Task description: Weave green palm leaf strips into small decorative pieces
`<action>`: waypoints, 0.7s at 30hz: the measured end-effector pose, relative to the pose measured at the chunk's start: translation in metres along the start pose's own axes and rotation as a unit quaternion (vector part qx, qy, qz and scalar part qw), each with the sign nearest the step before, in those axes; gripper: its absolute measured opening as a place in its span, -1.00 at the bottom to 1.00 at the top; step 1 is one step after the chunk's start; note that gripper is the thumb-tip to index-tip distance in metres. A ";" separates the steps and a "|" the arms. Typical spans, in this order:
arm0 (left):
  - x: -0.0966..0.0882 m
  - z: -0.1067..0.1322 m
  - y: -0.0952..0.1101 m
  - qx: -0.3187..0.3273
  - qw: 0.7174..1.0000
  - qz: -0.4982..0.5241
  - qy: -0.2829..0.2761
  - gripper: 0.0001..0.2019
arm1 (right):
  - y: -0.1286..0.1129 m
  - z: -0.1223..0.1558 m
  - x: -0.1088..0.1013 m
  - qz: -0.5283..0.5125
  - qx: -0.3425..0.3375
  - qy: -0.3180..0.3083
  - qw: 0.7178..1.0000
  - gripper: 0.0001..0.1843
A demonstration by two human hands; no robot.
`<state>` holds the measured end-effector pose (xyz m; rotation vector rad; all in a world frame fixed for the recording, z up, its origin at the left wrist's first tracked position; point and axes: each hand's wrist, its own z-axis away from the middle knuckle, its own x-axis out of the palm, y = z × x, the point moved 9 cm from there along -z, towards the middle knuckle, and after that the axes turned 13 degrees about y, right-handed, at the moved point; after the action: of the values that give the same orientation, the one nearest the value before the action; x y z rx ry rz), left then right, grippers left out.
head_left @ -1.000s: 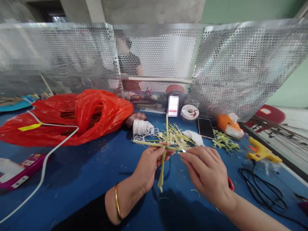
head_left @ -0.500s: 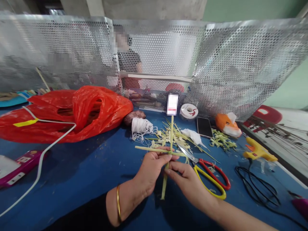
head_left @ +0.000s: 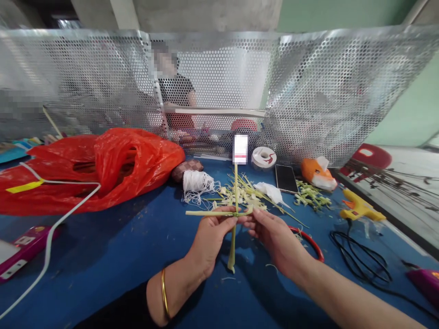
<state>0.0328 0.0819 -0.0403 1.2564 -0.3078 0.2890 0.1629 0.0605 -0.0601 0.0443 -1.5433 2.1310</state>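
Observation:
Two pale green leaf strips (head_left: 234, 214) cross each other above the blue table (head_left: 113, 256). My left hand (head_left: 209, 240), with a gold bangle on the wrist, pinches the cross at its middle. My right hand (head_left: 274, 240) pinches the right end of the horizontal strip, fingers closed on it. One strip stands upright, the other lies level. Red-handled scissors (head_left: 310, 240) lie on the table, mostly hidden behind my right hand.
A red plastic bag (head_left: 103, 167) fills the left. White thread (head_left: 195, 183), leaf scraps (head_left: 247, 194), a tape roll (head_left: 263, 158), a phone (head_left: 284, 178), an orange-and-white object (head_left: 317, 173) and a yellow glue gun (head_left: 358, 208) with black cable lie behind. A perforated metal screen (head_left: 308, 91) stands at the back, a person behind it.
My right hand moved from the lower part of the upright strip up to the right end of the level strip. It now covers most of the scissors.

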 end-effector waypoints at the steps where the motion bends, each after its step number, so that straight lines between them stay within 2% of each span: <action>1: 0.000 0.001 -0.001 -0.001 1.000 -0.005 0.000 -0.77 | -0.001 -0.003 -0.003 -0.035 0.016 0.009 0.999 -0.61; 3: -0.001 0.002 -0.003 -0.004 1.000 -0.015 0.007 -0.78 | -0.005 -0.009 -0.010 -0.090 0.024 0.034 0.995 -0.63; 6: -0.002 0.003 -0.008 -0.020 0.999 -0.026 0.007 -0.75 | -0.018 -0.015 -0.017 -0.118 -0.028 0.053 0.991 -0.68; 11: -0.001 0.004 -0.016 -0.051 0.999 -0.019 0.000 -0.70 | -0.036 -0.011 -0.014 -0.083 -0.138 0.042 0.986 -0.71; 17: -0.002 0.002 -0.014 -0.052 0.998 -0.024 0.015 -0.75 | -0.038 -0.007 -0.013 -0.051 -0.158 0.053 0.985 -0.67; 19: -0.003 0.002 -0.013 -0.056 0.998 -0.026 0.019 -0.77 | -0.039 -0.011 -0.020 -0.038 -0.159 0.081 0.983 -0.67; 21: -0.004 0.002 -0.014 -0.066 0.997 -0.037 0.021 -0.77 | -0.046 -0.014 -0.033 -0.027 -0.183 0.136 0.973 -0.62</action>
<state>0.0339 0.0758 -0.0533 1.1285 -0.2408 0.2281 0.2148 0.0712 -0.0347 -0.3156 -1.7158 1.6973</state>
